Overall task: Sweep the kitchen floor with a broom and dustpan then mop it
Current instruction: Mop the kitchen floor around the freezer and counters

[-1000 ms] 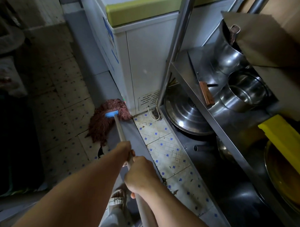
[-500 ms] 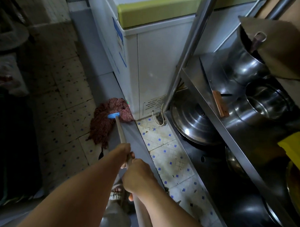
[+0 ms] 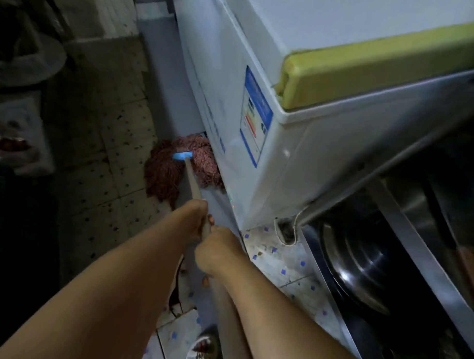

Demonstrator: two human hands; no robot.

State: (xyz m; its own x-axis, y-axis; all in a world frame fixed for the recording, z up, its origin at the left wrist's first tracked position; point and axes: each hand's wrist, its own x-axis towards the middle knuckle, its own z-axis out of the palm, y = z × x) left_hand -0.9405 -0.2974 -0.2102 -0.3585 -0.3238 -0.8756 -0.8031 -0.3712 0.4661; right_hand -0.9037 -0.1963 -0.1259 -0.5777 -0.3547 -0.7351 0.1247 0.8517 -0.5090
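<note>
Both hands clamp mop handle (image 3: pixel 194 184): left hand (image 3: pixel 195 214) nearer mop head (image 3: pixel 181 165), right hand (image 3: pixel 217 249) behind; head ahead, seemingly touching freezer (image 3: pixel 298 165) base.

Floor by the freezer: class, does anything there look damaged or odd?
Yes. Near the person's foot, a floor tile has a dark jagged crack running down it, so it looks broken. Dark specks also dot the tiles left of the mop head.

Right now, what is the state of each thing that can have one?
Mop head: on floor, against freezer base.
Mop handle: tilted, held by both hands.
Left hand: gripping handle, nearer the mop head.
Right hand: gripping handle.
Freezer: lid closed.
</note>
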